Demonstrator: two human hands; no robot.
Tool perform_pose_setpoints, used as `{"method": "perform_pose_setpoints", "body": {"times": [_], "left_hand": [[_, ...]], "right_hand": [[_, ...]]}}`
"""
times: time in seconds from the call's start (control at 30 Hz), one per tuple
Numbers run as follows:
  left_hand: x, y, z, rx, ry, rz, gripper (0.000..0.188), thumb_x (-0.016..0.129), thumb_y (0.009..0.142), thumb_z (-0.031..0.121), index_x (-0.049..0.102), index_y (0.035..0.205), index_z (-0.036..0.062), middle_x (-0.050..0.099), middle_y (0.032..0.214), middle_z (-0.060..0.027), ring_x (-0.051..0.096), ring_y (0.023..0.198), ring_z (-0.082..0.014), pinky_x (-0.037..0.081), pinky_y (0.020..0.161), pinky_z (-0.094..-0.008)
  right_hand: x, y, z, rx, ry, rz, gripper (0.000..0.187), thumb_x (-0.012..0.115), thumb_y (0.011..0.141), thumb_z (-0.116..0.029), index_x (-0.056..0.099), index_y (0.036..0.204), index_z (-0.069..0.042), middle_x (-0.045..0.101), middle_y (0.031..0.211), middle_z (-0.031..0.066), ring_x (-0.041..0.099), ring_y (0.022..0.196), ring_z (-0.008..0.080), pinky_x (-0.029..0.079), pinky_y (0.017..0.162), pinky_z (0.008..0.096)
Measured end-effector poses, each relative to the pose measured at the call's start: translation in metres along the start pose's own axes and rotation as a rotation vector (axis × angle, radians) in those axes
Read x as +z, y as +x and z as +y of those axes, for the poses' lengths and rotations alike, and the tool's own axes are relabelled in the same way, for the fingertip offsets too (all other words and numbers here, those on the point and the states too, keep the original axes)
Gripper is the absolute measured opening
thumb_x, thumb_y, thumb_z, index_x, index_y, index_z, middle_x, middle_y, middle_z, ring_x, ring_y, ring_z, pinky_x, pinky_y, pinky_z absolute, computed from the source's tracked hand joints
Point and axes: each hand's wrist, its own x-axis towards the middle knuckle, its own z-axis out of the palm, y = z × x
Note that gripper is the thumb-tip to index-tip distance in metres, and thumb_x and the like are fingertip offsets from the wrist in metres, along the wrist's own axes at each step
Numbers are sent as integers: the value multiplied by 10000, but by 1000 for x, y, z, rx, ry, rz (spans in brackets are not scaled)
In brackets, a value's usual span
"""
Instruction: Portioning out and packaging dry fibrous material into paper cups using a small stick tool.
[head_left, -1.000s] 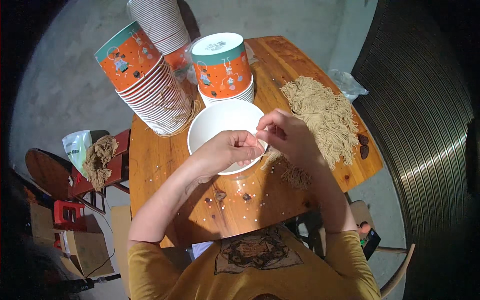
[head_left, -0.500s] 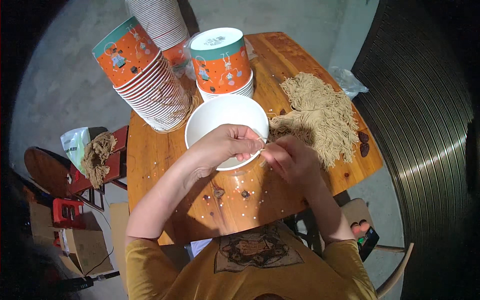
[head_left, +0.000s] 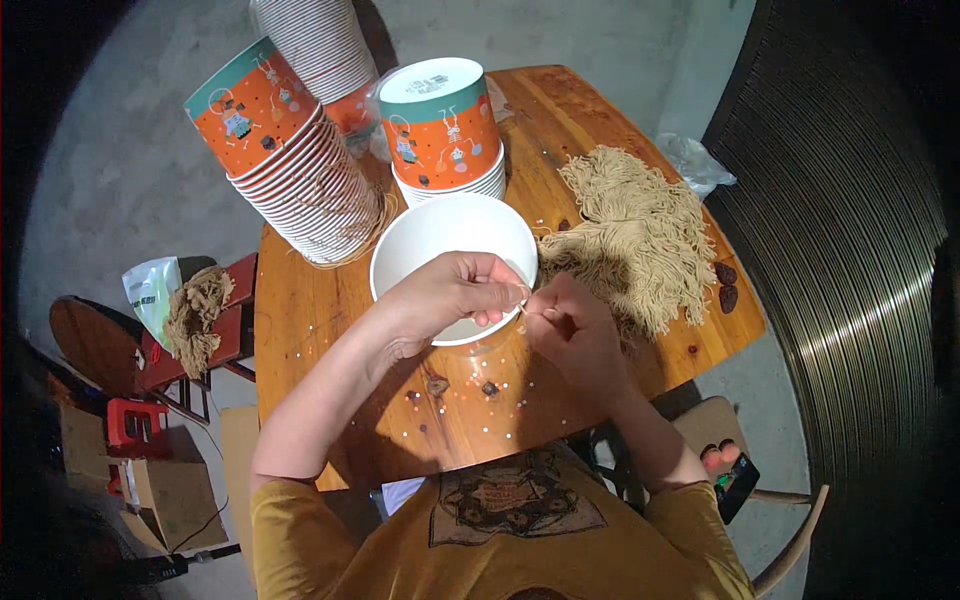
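Note:
An open white paper bowl (head_left: 440,235) stands on the wooden table (head_left: 330,400) in front of me. My left hand (head_left: 445,300) grips its near rim, fingers curled over the edge. My right hand (head_left: 570,335) is just to the right of the rim, its fingertips pinched on a thin tan string (head_left: 527,306) that meets the left fingertips. A heap of tan string pieces (head_left: 640,235) lies on the table to the right of the bowl.
A leaning stack of orange printed paper bowls (head_left: 290,160) and an upright stack (head_left: 445,130) stand behind the white bowl, a taller stack (head_left: 315,40) behind them. Two dark small things (head_left: 726,285) lie near the right edge. A low stool with tan string (head_left: 195,315) is at the left.
My right hand has moved from over the bowl's rim down and to the right, off the bowl. My left hand has stayed on the near rim.

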Motion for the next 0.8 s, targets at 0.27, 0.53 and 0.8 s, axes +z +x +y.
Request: {"method": "perform_pose_setpoints", "body": {"times": [0.27, 0.53, 0.8], "left_hand": [[-3, 1, 0, -20, -25, -37, 126, 625, 860, 98, 575, 956, 35, 602, 853, -5, 514, 711, -64, 422, 653, -188], [5, -2, 6, -50, -81, 30, 143, 585, 810, 24, 569, 952, 19, 562, 795, -10, 506, 679, -68, 391, 593, -190], [6, -2, 8, -42, -52, 16, 141, 579, 821, 36, 567, 959, 15, 557, 807, -5, 497, 685, -67, 389, 599, -188]], "right_hand": [[5, 1, -25, 412, 481, 65, 53, 639, 831, -78, 605, 825, -37, 438, 740, -46, 401, 656, 39, 323, 603, 201], [12, 0, -16, 182, 247, 105, 74, 675, 804, -85, 630, 849, -47, 472, 724, 1, 441, 592, 85, 359, 528, 228], [8, -2, -14, 23, 145, 120, 141, 665, 823, -123, 593, 933, -70, 522, 732, 12, 518, 616, 121, 424, 517, 251]]}}
